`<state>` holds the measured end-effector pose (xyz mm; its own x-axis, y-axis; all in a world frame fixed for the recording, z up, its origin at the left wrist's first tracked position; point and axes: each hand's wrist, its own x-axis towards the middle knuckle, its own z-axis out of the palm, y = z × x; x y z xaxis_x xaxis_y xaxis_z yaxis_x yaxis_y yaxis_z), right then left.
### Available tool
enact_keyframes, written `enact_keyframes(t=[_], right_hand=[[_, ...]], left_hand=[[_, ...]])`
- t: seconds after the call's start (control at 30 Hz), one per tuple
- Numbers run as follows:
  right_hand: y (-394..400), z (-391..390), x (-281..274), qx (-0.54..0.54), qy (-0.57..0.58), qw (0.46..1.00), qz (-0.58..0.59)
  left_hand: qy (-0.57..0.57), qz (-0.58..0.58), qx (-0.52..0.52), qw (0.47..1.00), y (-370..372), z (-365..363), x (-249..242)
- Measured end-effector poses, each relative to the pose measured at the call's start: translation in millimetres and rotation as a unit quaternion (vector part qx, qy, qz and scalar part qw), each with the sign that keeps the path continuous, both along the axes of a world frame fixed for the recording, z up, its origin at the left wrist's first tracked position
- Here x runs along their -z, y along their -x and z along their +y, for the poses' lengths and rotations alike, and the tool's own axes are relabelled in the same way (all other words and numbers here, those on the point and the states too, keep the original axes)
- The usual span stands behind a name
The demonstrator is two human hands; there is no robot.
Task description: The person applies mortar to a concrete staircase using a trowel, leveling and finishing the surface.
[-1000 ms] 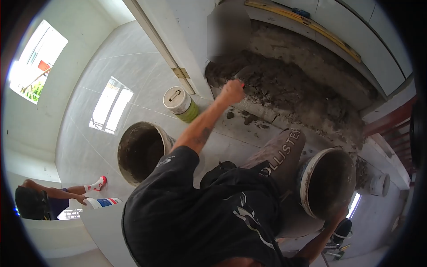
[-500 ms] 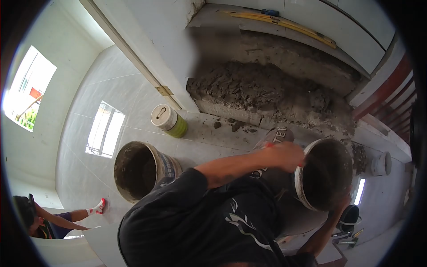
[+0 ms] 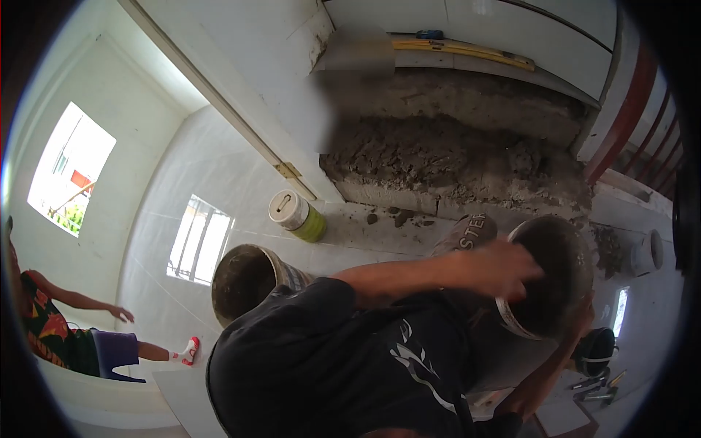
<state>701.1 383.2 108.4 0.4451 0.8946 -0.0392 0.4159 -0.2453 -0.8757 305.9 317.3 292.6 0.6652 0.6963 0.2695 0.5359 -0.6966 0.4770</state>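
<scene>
My left hand (image 3: 507, 274) reaches across to the rim of a tilted, mortar-stained bucket (image 3: 558, 274). Its fingers are closed and blurred around a red-handled tool (image 3: 518, 293); only a bit of red shows, and the tool's far end is lost in the bucket's dark inside. With my right hand (image 3: 584, 317) I hold the lower right side of this bucket, most of the fingers hidden. The bucket leans beside my knee, its mouth towards my left hand. In front of my knees, dark wet mortar (image 3: 409, 150) lies in a rough heap on a raised ledge.
A second stained bucket (image 3: 244, 285) stands to the left, near a lidded white-and-green pail (image 3: 297, 216). Yellow bars (image 3: 467, 51) lie beyond the ledge. Right are a small white bucket (image 3: 646, 253), a dark green bucket (image 3: 595, 350) and tools. Another person (image 3: 69, 328) is far left.
My left hand has moved right, further over the bucket's mouth. The bucket's mouth is turned slightly, and my view has shifted. The other person, bent low before, is now more upright.
</scene>
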Motion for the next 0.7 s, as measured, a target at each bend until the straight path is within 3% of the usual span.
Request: enact_keyframes(t=[0.07, 0.13, 0.2, 0.23, 0.27, 0.37, 0.47, 0.7], right_hand=[[-19.1, 3.9, 30.8, -0.049, -0.099, 0.982, -0.152], [-23.5, 4.0, 38.1, -0.045, -0.065, 0.989, -0.124], [-19.6, 8.7, 26.0, -0.04, -0.036, 0.993, -0.104], [-9.6, 4.9, 13.1, -0.028, -0.035, 0.999, -0.025], [-5.0, 0.8, 7.6, -0.016, -0.034, 0.998, 0.055], [-12.2, 0.7, 14.2, -0.038, -0.029, 0.996, 0.082], [-15.2, 4.3, 37.0, -0.048, -0.136, 0.987, 0.065], [10.1, 0.2, 11.1, -0.013, -0.169, 0.984, 0.044]], left_hand=[[0.145, 0.043, -0.121, 0.981, 30.4, 22.1, 43.9], [0.25, 0.165, -0.24, 0.923, 63.1, 24.9, 98.0], [0.295, 0.116, -0.296, 0.901, 79.2, 3.5, 171.0], [0.334, 0.064, -0.345, 0.875, 79.3, -5.5, 190.8], [0.336, 0.065, -0.345, 0.874, 78.7, -9.6, 192.3], [0.317, 0.053, -0.336, 0.886, 77.8, -16.9, 191.4], [0.276, 0.016, -0.371, 0.886, 71.2, -16.7, 181.9], [0.324, 0.043, -0.412, 0.85, 58.6, -8.5, 171.5]])
